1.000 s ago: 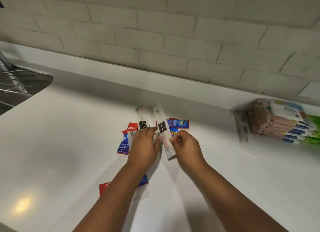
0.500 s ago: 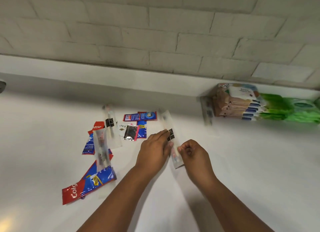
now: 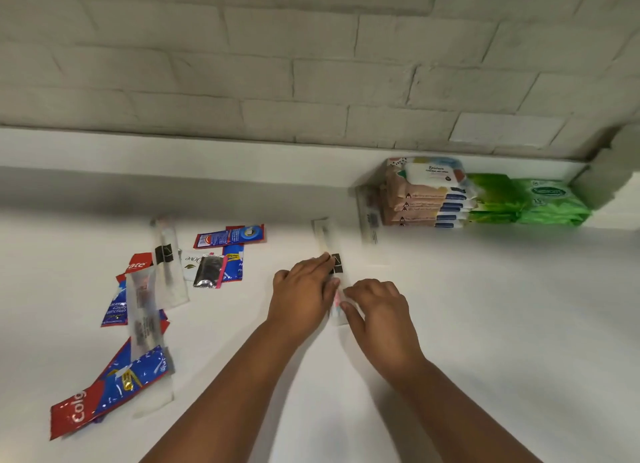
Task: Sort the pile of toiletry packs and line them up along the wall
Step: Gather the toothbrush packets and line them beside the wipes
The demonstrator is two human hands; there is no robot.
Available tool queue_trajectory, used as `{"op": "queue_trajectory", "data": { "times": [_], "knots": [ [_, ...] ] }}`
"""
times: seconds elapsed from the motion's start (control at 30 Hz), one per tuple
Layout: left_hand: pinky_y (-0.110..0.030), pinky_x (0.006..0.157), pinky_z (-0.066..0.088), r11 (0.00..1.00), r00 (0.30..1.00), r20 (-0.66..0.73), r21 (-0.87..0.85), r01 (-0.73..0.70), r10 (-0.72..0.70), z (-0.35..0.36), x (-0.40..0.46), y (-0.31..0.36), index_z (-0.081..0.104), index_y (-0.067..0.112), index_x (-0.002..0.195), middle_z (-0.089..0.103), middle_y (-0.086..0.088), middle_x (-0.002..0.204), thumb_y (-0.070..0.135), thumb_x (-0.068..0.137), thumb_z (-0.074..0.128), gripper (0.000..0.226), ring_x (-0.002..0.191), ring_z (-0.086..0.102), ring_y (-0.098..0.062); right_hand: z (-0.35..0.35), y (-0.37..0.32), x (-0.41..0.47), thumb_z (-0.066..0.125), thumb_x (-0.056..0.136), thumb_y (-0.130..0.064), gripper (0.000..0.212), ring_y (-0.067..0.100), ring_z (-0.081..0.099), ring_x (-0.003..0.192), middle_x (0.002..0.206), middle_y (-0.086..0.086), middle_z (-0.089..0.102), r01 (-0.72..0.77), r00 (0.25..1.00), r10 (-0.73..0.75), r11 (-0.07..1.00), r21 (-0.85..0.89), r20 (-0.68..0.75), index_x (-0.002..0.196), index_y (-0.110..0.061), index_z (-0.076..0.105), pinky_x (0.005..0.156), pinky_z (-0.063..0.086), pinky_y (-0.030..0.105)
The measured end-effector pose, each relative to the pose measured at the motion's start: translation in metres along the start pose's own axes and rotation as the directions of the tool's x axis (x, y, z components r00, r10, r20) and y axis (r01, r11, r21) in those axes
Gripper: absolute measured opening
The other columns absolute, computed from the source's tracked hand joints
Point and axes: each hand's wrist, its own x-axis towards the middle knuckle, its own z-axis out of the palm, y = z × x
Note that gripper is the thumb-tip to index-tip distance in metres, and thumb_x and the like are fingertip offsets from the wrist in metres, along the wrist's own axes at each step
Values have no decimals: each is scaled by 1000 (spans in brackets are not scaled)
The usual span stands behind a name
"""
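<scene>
A long clear toothbrush pack [image 3: 331, 255] with a black label lies on the white counter [image 3: 485, 324], pointing toward the wall. My left hand [image 3: 301, 296] rests on its left side and my right hand [image 3: 377, 307] pinches its near end. To the left lies the loose pile: two more clear toothbrush packs [image 3: 166, 265] [image 3: 143, 313], red and blue Colgate sachets [image 3: 104, 393], a white Dove sachet [image 3: 189, 265] and a black sachet [image 3: 209, 270]. Against the wall stand stacked peach wipe packs [image 3: 422, 196] and green wipe packs [image 3: 526, 199]. Another clear pack [image 3: 369, 217] leans beside the wipes.
A grey brick wall [image 3: 311, 64] rises behind a low white ledge [image 3: 173, 151] along the counter's back. A grey block [image 3: 609, 172] juts out at the far right corner. Bare counter extends right of my hands and in front of the wipes.
Both hands have carried the toothbrush pack to the right, away from the pile and nearer the wipe packs. It is now lower, down on the counter. The view has shifted right.
</scene>
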Motion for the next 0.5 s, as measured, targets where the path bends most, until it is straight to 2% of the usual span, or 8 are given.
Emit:
{"op": "queue_trajectory", "data": {
  "times": [0.1, 0.27, 0.4, 0.5],
  "knots": [
    [-33, 95, 27, 1000, 999, 31, 5, 6, -6, 1, 13, 5, 41, 34, 139, 37, 15, 148, 41, 98, 37, 41, 134, 34, -6, 1, 15, 16, 45, 93, -37, 33, 24, 55, 107, 118, 0, 63, -27, 1000, 27, 1000, 0, 1, 112, -21, 67, 87, 48, 40],
    [-34, 98, 23, 1000, 998, 63, -1, 23, -23, 4, 32, 15, 39, 37, 139, 34, 16, 150, 43, 98, 35, 42, 136, 30, -6, 4, 43, 55, 56, 94, -22, 38, 27, 44, 130, 140, 8, 51, -113, 994, 113, 992, 50, 7, 130, -12, 57, 107, 37, 41],
    [-34, 99, 22, 999, 997, 65, 7, 43, -43, 10, 47, 16, 41, 37, 138, 35, 17, 149, 52, 95, 36, 46, 137, 28, -4, 10, 62, 82, 51, 96, -21, 40, 27, 41, 135, 142, 9, 50, -63, 998, 63, 998, 6, 25, 134, -10, 52, 108, 37, 43],
    [-34, 100, 21, 999, 997, 68, 30, 35, -37, 13, 57, 15, 39, 37, 139, 33, 17, 150, 51, 95, 36, 47, 139, 25, -5, 14, 72, 93, 48, 96, -21, 40, 26, 40, 136, 143, 7, 49, -32, 998, 34, 998, -50, 46, 135, -14, 51, 107, 38, 43]
  ]
}}
